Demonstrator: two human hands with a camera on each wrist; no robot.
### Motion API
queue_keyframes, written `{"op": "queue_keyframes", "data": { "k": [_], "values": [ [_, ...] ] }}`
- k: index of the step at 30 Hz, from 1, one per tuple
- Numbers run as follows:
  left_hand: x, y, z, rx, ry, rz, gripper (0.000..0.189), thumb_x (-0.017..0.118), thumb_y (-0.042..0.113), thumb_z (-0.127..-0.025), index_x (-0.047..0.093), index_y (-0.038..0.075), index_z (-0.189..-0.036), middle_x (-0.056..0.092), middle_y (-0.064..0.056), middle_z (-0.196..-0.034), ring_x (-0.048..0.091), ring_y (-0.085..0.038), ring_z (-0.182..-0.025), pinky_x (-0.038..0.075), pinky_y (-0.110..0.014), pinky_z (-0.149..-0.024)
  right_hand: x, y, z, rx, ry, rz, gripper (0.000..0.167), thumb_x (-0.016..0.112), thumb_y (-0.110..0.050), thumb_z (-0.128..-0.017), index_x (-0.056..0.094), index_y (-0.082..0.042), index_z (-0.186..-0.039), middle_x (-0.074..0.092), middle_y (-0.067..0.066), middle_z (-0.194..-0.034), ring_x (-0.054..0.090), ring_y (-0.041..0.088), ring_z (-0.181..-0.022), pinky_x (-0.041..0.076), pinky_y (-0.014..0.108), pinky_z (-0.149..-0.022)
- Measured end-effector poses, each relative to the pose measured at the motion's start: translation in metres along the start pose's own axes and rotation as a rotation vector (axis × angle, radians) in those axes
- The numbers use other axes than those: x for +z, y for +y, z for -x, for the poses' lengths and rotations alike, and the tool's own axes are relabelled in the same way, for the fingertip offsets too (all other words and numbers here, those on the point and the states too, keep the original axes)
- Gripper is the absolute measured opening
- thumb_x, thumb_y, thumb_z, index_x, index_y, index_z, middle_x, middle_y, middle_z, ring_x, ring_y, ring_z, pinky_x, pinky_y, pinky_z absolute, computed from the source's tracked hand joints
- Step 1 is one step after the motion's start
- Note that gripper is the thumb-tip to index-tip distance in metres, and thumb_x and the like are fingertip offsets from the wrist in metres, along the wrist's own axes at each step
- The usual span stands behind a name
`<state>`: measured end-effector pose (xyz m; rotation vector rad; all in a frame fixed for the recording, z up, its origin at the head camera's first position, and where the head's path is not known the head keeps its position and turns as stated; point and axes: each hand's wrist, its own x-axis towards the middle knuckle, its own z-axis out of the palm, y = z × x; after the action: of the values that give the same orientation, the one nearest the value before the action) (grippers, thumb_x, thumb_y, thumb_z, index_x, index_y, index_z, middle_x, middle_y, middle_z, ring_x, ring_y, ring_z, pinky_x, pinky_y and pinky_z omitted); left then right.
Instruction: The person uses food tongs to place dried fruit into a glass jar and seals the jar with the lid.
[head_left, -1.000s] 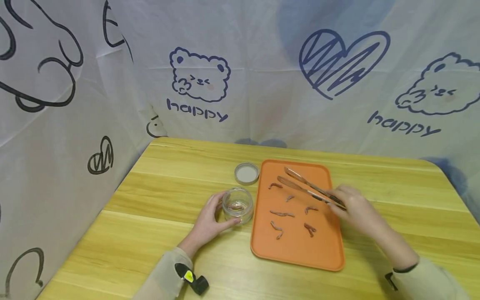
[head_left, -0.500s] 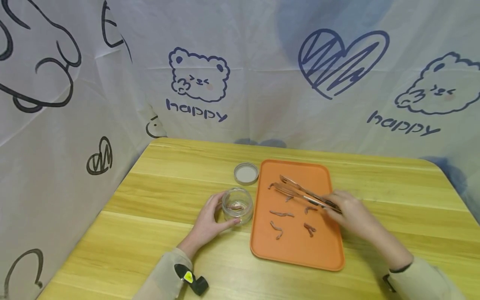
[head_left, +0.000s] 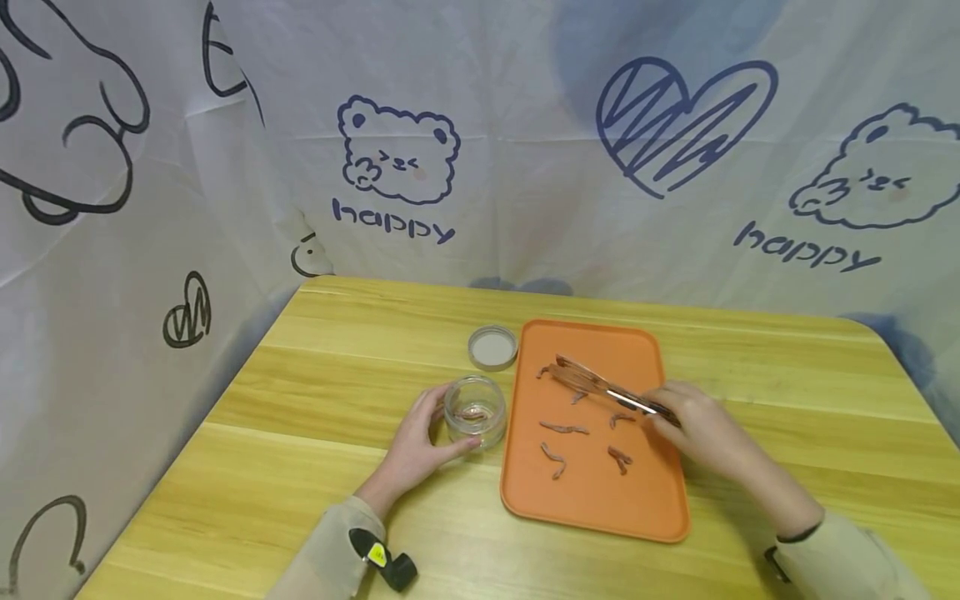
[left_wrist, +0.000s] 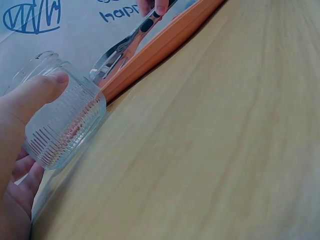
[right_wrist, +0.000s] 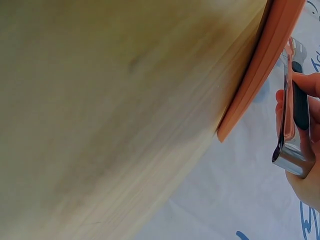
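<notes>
My left hand point(head_left: 416, 446) grips a clear glass jar point(head_left: 491, 427), thumb on the near side; the left wrist view shows its ribbed wall point(left_wrist: 75, 115). Inside the jar lies a brownish worm-like piece point(head_left: 470, 413). My right hand point(head_left: 701, 425) holds metal tongs point(head_left: 637, 402) with black grips point(right_wrist: 300, 105), squeezed nearly together. Their tips are low over the orange tray point(head_left: 592, 510), at a curved worm-like piece point(head_left: 542, 372) that is mostly hidden beneath them. Other worm-like pieces on the tray include a long one point(head_left: 564, 428), a bent one point(head_left: 555, 460) and a reddish forked one point(head_left: 619, 458).
A round lid point(head_left: 492, 348) lies behind the jar, beside the tray's left edge. The wooden table point(head_left: 300, 400) runs back to a white cloth point(head_left: 525, 217) printed with bears and hearts. The jar stands close to the tray's left rim.
The tongs have come down and toward me over the tray, and their arms have drawn together at the curved piece. My left hand and the jar have stayed put.
</notes>
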<state>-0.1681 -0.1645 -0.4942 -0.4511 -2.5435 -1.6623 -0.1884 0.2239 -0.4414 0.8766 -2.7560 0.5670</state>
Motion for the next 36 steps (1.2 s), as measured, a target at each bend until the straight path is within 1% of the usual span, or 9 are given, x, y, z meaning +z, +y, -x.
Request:
{"op": "queue_keyframes", "data": {
  "k": [4, 6, 10, 13, 18, 24, 28, 33, 36],
  "values": [
    [0.001, 0.002, 0.0, -0.019, 0.003, 0.005, 0.082, 0.085, 0.018, -0.072, 0.042, 0.009, -0.141, 0.045, -0.012, -0.137, 0.045, -0.028, -0.127, 0.034, -0.038, -0.11, 0.001, 0.0, -0.001, -0.004, 0.002, 0.008, 0.018, 0.07, -0.003, -0.084, 0.068, -0.001, -0.101, 0.064, 0.006, -0.094, 0.06, 0.028, -0.091, 0.054, 0.045, -0.074],
    [0.001, 0.006, 0.001, -0.027, 0.003, 0.004, 0.082, 0.085, 0.014, -0.072, 0.041, 0.006, -0.141, 0.044, -0.016, -0.137, 0.044, -0.031, -0.127, 0.033, -0.04, -0.11, 0.002, -0.001, -0.001, 0.0, 0.002, 0.01, 0.017, 0.069, -0.003, -0.084, 0.068, -0.001, -0.101, 0.064, 0.006, -0.094, 0.06, 0.028, -0.091, 0.054, 0.045, -0.073],
    [-0.003, 0.028, 0.004, -0.024, -0.003, 0.005, 0.079, 0.083, 0.009, -0.073, 0.04, -0.001, -0.139, 0.044, -0.022, -0.136, 0.044, -0.035, -0.127, 0.033, -0.043, -0.11, 0.001, -0.003, -0.001, 0.008, -0.001, 0.01, 0.015, 0.069, -0.003, -0.084, 0.068, -0.001, -0.099, 0.064, 0.006, -0.093, 0.06, 0.028, -0.089, 0.054, 0.044, -0.072],
    [-0.006, 0.042, 0.006, -0.007, -0.008, 0.007, 0.077, 0.082, 0.007, -0.074, 0.041, -0.004, -0.138, 0.044, -0.024, -0.135, 0.044, -0.037, -0.126, 0.034, -0.045, -0.109, 0.0, -0.003, -0.001, 0.003, 0.006, 0.008, 0.013, 0.069, -0.002, -0.084, 0.069, -0.002, -0.097, 0.064, 0.005, -0.091, 0.06, 0.026, -0.087, 0.054, 0.043, -0.071],
    [-0.007, 0.047, 0.006, 0.005, -0.007, 0.011, 0.076, 0.082, 0.007, -0.074, 0.041, -0.005, -0.137, 0.045, -0.025, -0.134, 0.045, -0.038, -0.125, 0.034, -0.045, -0.108, -0.001, -0.002, -0.002, -0.023, 0.032, 0.0, 0.012, 0.069, -0.001, -0.083, 0.069, -0.003, -0.095, 0.064, 0.003, -0.089, 0.06, 0.024, -0.085, 0.054, 0.041, -0.068],
    [-0.008, 0.047, 0.005, -0.012, -0.011, 0.01, 0.077, 0.082, 0.009, -0.074, 0.041, -0.004, -0.138, 0.045, -0.024, -0.134, 0.045, -0.037, -0.125, 0.034, -0.044, -0.109, -0.005, -0.004, -0.001, -0.026, 0.028, -0.004, 0.013, 0.068, 0.0, -0.083, 0.069, -0.003, -0.096, 0.064, 0.004, -0.09, 0.06, 0.025, -0.085, 0.054, 0.041, -0.067],
    [-0.009, 0.048, 0.006, -0.028, -0.015, 0.002, 0.077, 0.082, 0.009, -0.075, 0.04, -0.004, -0.139, 0.045, -0.023, -0.134, 0.045, -0.036, -0.126, 0.034, -0.043, -0.109, -0.007, -0.005, -0.001, -0.017, 0.033, -0.002, 0.014, 0.069, -0.001, -0.083, 0.069, -0.002, -0.097, 0.064, 0.004, -0.089, 0.059, 0.022, -0.081, 0.053, 0.037, -0.063],
    [-0.009, 0.048, 0.006, -0.021, -0.015, -0.006, 0.077, 0.082, 0.009, -0.075, 0.04, -0.004, -0.138, 0.045, -0.022, -0.134, 0.045, -0.036, -0.125, 0.035, -0.042, -0.109, -0.012, -0.008, -0.002, -0.02, 0.081, -0.002, 0.012, 0.071, 0.0, -0.082, 0.068, -0.003, -0.093, 0.063, 0.003, -0.084, 0.056, 0.016, -0.072, 0.05, 0.03, -0.055],
    [-0.008, 0.049, 0.006, -0.015, -0.015, 0.001, 0.077, 0.082, 0.009, -0.075, 0.04, -0.005, -0.138, 0.045, -0.023, -0.134, 0.045, -0.036, -0.125, 0.035, -0.043, -0.109, -0.017, -0.01, -0.003, -0.025, 0.11, 0.003, 0.013, 0.072, 0.001, -0.081, 0.068, -0.003, -0.092, 0.062, 0.002, -0.083, 0.055, 0.014, -0.07, 0.049, 0.03, -0.053]
  ]
}}
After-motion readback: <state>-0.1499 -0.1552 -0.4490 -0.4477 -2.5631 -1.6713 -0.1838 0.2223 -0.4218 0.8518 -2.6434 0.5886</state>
